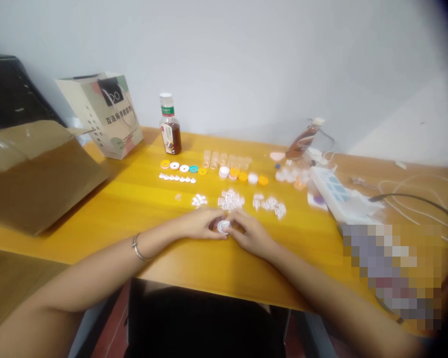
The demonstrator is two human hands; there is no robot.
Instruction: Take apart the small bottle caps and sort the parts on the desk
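Between my two hands is a small round white plastic piece (224, 227), with markings or parts on its face too blurred to read. My left hand (203, 223) curls around its left side, fingers closed on it. From the right, my right hand (249, 232) pinches the same piece with thumb and fingers. Just beyond my fingertips lie a heap of small white plastic parts (231, 200), a cluster of white oval bits (199, 200) and another white heap (271, 204). Farther back are a row of coloured ring-shaped caps (184, 168) and several stacked round caps (242, 176).
Clear small cups (224, 160) stand near the wall. A dark drink bottle (170, 132) is upright; another brown bottle (302, 141) leans. At left are a paper bag (115, 119) and open cardboard box (41, 179). A white power strip (330, 191) and cables lie right.
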